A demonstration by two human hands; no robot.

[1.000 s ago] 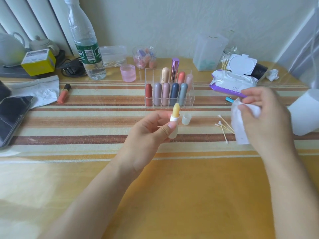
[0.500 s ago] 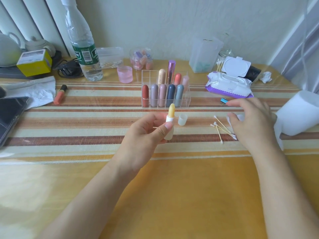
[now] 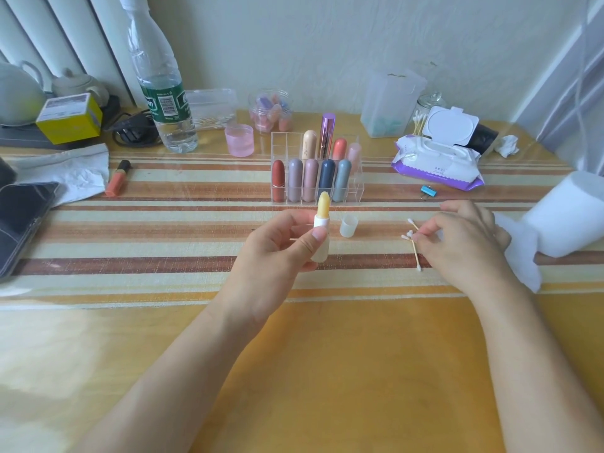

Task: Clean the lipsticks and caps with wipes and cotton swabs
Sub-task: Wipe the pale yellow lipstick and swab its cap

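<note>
We judge the task to be somewhere in its early or middle stretch: one lipstick is open and in work, and most of the set appears to be waiting.

At the centre of the frame the left hand (image 3: pixel 277 253) grips an uncapped lipstick (image 3: pixel 323 207) upright. The thumb lies across the front of its pale base and the fingers curl behind, with the yellow stick wound out above. Its small translucent cap (image 3: pixel 348 225) stands on the counter (image 3: pixel 327 354) just to the right, apart from the hand.

Right of centre, the right hand (image 3: pixel 464 243) rests on a little bundle of cotton swabs (image 3: pixel 412 238) lying on the counter. Its thumb and fingertips are curled and pinch at their ends; we cannot tell whether any swab is lifted clear. A white wipe (image 3: pixel 519 263) lies flat on the counter under and to the right of that hand, not held. We take the present step to be fetching a swab for the fine work on this lipstick or its cap.

What is left looks like a good deal:
- In the clear rack (image 3: pixel 356 191) at the upper middle, two rows of capped lipsticks (image 3: pixel 310 181) stand upright. We cannot say whether any has been cleaned.
- An orange lipstick (image 3: pixel 118 178) lies by itself at the left.
- The cap on the counter shows no sign either way of having been wiped.

The pack of wipes (image 3: pixel 438 161) at the upper right sits with its lid open, ready to give more sheets.
</note>
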